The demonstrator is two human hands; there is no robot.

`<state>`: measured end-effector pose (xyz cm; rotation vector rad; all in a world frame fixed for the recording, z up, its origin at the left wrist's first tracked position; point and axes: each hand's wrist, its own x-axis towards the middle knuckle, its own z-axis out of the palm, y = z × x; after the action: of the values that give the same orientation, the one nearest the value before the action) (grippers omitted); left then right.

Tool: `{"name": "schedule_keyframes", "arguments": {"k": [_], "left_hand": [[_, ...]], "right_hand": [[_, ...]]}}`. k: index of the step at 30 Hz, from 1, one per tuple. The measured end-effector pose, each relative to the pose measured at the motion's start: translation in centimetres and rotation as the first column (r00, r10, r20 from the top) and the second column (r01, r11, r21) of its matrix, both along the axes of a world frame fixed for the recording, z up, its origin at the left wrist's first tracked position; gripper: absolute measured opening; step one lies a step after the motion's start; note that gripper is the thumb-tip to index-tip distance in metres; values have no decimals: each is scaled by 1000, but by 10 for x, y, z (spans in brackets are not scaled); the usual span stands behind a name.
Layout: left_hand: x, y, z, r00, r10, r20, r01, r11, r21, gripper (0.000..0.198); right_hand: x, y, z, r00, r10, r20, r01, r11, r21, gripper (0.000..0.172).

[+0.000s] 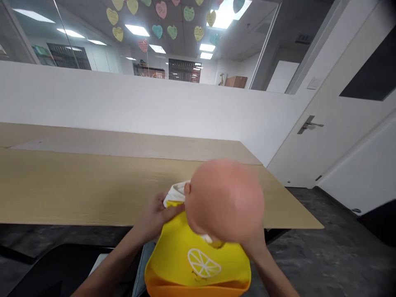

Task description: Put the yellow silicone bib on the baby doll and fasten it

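A baby doll (225, 198) with a bald, smooth head is held upright in front of me, its head over the near edge of the table. It wears a white garment (177, 193) and a yellow bib (173, 255) with a white lemon-slice print and an orange pocket along the bottom. My left hand (159, 216) is closed on the doll's shoulder, its thumb over the bib's upper edge. My right hand (255, 243) is at the other side of the neck, against the doll, its fingers hidden behind the head.
A long tan table (77, 181) stretches across in front of me, against a white wall with a window (173, 53) bearing heart-shaped notes. A white door (334, 123) stands at the right. A black chair (58, 268) is at lower left.
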<state>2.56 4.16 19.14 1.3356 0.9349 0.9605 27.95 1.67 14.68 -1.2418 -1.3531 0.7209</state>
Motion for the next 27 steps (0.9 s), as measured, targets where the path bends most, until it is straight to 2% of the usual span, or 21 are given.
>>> {"name": "schedule_keyframes", "arguments": {"k": [2, 4, 6, 8, 11, 17, 22, 27], "left_hand": [[0, 15, 16, 998, 62, 21, -61, 997, -37, 41], [-1, 32, 25, 994, 111, -23, -111, 993, -29, 40], [-4, 51, 29, 983, 152, -105, -148, 988, 39, 39], [-7, 68, 30, 958, 202, -202, -173, 973, 152, 40], [-10, 88, 31, 928, 225, -297, -147, 953, 263, 42], [-12, 123, 23, 918, 161, -363, -64, 962, 264, 47], [-9, 157, 9, 841, 214, -497, -13, 926, 377, 46], [-5, 190, -11, 760, 243, -603, 34, 912, 410, 46]], "right_hand": [[-5, 17, 31, 993, -59, 102, 51, 996, 75, 30], [-7, 36, 52, 984, -70, 166, 52, 993, 108, 35], [-6, 56, 64, 966, -75, 247, 47, 992, 117, 39], [-3, 74, 68, 928, -113, 356, 66, 988, 139, 40], [1, 98, 66, 840, -178, 513, 108, 981, 163, 37], [4, 134, 57, 664, -216, 716, 190, 975, 117, 35], [7, 166, 44, 496, -225, 839, 235, 965, 119, 31], [8, 200, 27, 414, -164, 895, 215, 973, 79, 31]]}}
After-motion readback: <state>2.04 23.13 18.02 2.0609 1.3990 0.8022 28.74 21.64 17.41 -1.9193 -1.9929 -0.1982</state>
